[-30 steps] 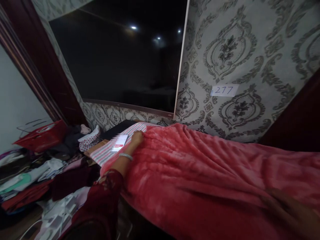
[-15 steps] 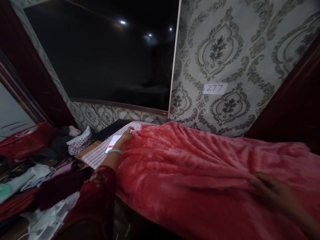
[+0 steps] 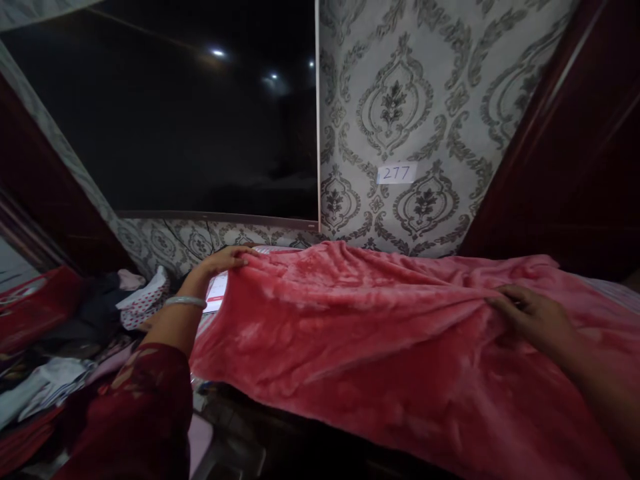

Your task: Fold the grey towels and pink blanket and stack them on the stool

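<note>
The pink blanket [image 3: 360, 333] lies spread but rumpled on the bed. Left hand [image 3: 225, 259] pinches its ten-o'clock corner; right hand [image 3: 530, 317] pinches a three-o'clock fold. Smoothing remains.

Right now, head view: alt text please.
Both hands grip a pink fleece blanket spread over a bed: left hand at its far corner beside a phone, right hand pinching a fold.

Left arm: dark red patterned sleeve [image 3: 135, 407], silver bangle [image 3: 185, 302] at wrist. Right forearm bare.
</note>
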A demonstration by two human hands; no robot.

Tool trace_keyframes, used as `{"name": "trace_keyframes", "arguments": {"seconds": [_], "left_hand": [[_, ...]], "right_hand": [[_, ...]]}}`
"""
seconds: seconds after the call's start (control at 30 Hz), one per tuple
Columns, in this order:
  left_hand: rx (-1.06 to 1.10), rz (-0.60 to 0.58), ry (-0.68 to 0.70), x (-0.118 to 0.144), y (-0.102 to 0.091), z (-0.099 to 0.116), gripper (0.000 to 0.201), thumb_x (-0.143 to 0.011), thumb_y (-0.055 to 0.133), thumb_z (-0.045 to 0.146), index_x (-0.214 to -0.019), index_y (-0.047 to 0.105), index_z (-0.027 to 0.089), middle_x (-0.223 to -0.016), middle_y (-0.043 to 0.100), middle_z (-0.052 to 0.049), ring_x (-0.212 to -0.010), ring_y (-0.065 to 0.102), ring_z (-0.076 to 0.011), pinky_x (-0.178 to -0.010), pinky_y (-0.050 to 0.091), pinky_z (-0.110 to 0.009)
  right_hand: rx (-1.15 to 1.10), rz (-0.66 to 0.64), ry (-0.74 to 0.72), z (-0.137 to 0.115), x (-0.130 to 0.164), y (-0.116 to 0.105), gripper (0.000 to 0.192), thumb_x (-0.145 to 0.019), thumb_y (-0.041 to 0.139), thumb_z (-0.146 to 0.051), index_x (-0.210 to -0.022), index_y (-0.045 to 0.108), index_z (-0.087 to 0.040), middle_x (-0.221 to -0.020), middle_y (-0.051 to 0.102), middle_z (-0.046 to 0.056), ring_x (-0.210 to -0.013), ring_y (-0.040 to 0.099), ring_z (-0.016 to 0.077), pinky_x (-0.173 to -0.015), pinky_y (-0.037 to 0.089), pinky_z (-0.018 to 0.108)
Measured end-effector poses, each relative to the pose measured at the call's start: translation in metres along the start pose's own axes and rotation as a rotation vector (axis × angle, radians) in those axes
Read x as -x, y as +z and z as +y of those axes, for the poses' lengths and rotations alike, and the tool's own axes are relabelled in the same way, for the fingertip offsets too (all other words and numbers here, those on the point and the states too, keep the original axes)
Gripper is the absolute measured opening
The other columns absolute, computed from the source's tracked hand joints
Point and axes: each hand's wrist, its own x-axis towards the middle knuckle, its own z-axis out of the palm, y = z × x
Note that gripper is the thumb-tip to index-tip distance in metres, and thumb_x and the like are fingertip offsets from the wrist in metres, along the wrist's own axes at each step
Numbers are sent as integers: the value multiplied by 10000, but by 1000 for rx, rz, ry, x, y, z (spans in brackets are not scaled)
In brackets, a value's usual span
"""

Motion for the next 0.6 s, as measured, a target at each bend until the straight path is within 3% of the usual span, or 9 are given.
{"name": "trace_keyframes", "arguments": {"seconds": [0.1, 0.3, 0.43, 0.5, 0.6], "left_hand": [[-17, -38, -20, 8, -5, 19, 541, -563, 789, 405, -1044, 752, 161, -1065, 729, -90, -981, 649, -270, -870, 532, -331], [-135, 183, 28, 8, 2, 37, 338, -678, 668, 257, -994, 740, 163, -966, 729, -61, -969, 662, -236, -888, 530, -319], [-112, 159, 68, 8, 4, 51, 282, -692, 642, 242, -947, 731, 161, -1038, 744, -65, -1070, 642, -246, -964, 494, -313], [-181, 181, 42, 7, 4, 58, 238, -691, 625, 236, -899, 713, 163, -978, 740, -58, -1019, 641, -240, -909, 505, -297], [-344, 328, 9, 6, 3, 64, 147, -698, 568, 222, -807, 654, 174, -831, 692, -24, -883, 622, -209, -798, 503, -262]], "right_hand": [[48, 92, 38, 7, -7, -15, 480, -578, 518, -690, -735, 647, -255, -800, 730, 98, -703, 658, 320, -640, 502, 413], [102, 160, -26, 19, -13, -50, 471, -665, 496, -684, -774, 656, -254, -883, 739, 149, -698, 636, 283, -644, 461, 398], [146, 137, -110, 23, -14, -65, 440, -712, 514, -686, -760, 632, -265, -892, 739, 145, -655, 609, 262, -623, 440, 383], [160, 117, -149, 22, -14, -68, 467, -737, 504, -703, -776, 636, -257, -904, 735, 151, -689, 623, 263, -634, 454, 382], [186, 113, -208, 17, -9, -66, 516, -787, 456, -715, -813, 643, -234, -906, 725, 165, -776, 650, 284, -685, 485, 399]]}}
